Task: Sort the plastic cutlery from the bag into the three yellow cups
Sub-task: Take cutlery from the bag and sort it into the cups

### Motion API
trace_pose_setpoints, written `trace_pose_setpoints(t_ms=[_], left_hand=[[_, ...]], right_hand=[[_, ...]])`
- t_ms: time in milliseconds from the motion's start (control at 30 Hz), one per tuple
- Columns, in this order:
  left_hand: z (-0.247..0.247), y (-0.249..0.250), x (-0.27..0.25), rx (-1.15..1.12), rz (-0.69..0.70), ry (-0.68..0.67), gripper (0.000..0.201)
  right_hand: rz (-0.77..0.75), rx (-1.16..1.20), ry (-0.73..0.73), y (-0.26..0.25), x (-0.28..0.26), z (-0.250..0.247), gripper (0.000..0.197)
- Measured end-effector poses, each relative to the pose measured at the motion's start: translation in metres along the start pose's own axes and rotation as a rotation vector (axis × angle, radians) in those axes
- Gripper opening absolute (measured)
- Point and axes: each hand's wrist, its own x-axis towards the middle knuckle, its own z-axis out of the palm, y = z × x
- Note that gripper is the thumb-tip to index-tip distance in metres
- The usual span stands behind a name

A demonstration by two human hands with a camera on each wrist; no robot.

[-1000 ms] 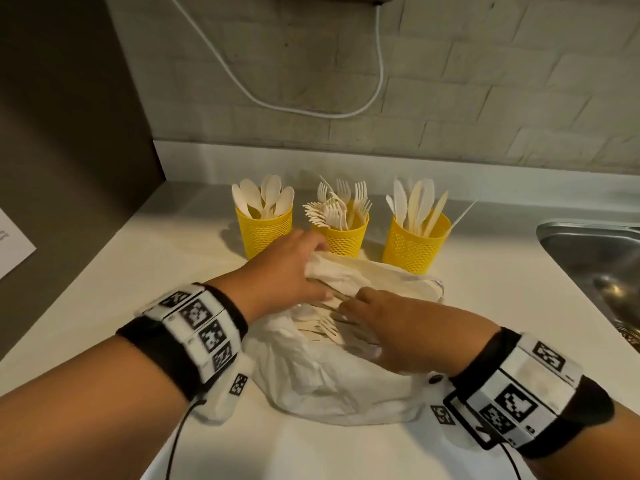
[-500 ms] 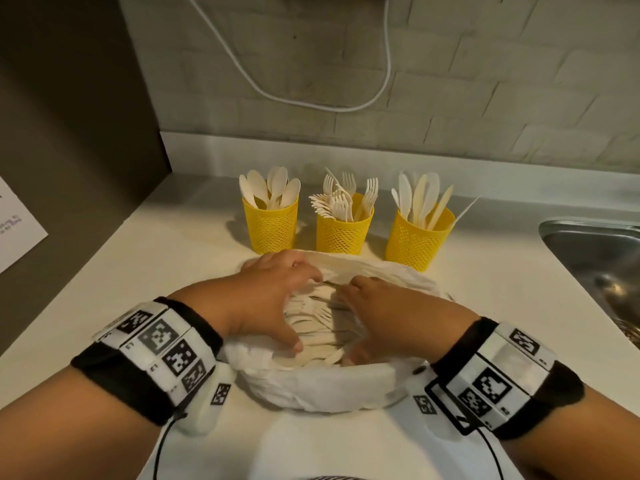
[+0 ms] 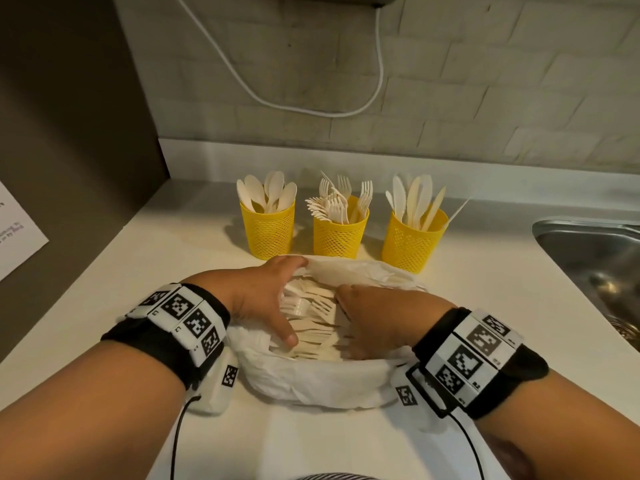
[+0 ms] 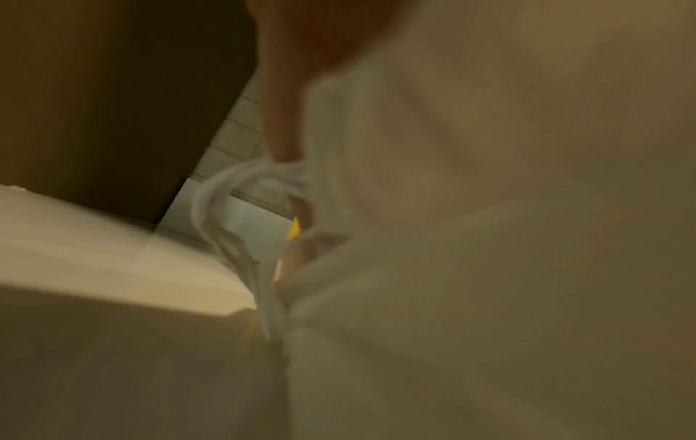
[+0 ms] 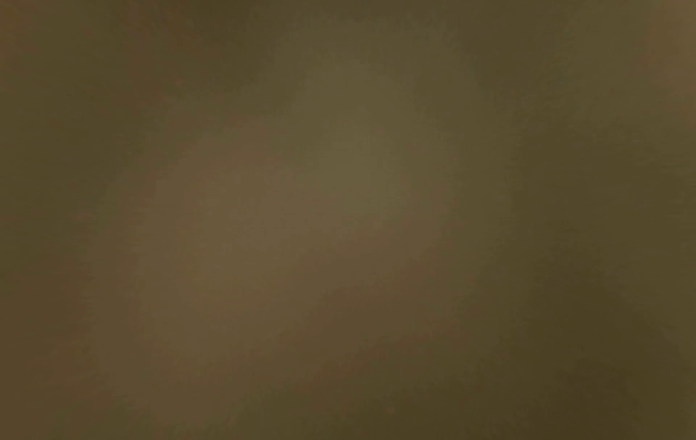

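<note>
The white bag lies open on the counter, and loose pale cutlery shows inside it. My left hand grips the bag's left and far rim, with its thumb down inside. Bag cloth fills the blurred left wrist view beside one finger. My right hand curls down over the right rim, fingertips hidden. Behind the bag stand three yellow mesh cups: spoons in the left cup, forks in the middle cup, knives in the right cup. The right wrist view is dark.
A steel sink is set into the counter at the right. A dark panel with a paper sheet walls off the left. A white cable hangs on the brick wall behind. Bare counter lies left of the cups.
The two hands have drawn apart and pulled the bag's mouth wide, pushing its rim down. The cutlery inside, mostly covered a second ago, now lies exposed.
</note>
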Motion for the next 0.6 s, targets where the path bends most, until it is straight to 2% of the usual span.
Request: trace_pose_setpoints(t_ms=[100,133,200,267,300,367,500,600], left_hand=[[-0.004,0.000,0.001,-0.128,-0.005,0.028,0.130],[-0.005,0.003,0.000,-0.174,-0.005,0.056,0.123],[-0.008,0.009,-0.003,-0.260,0.007,0.118,0.092],[-0.010,0.010,-0.006,-0.372,0.028,0.151,0.057],[-0.012,0.010,-0.009,-0.419,0.029,0.150,0.049],[-0.013,0.009,-0.013,-0.501,0.026,0.137,0.060],[-0.014,0.001,-0.013,-0.549,-0.040,0.175,0.101],[-0.018,0.005,-0.012,-0.406,-0.082,0.250,0.095]], right_hand=[[-0.029,0.002,0.015,0.000,-0.002,-0.004,0.042],[-0.037,0.018,0.036,0.000,-0.004,-0.005,0.036],[-0.036,0.055,0.077,0.004,-0.008,-0.009,0.031],[-0.027,0.068,0.107,0.009,-0.012,-0.013,0.034],[-0.023,0.061,0.121,0.013,-0.014,-0.015,0.036],[-0.008,0.071,0.157,0.020,-0.019,-0.019,0.030],[-0.004,0.195,0.259,0.027,-0.032,-0.026,0.032],[0.084,0.065,0.170,0.024,-0.027,-0.022,0.030]])
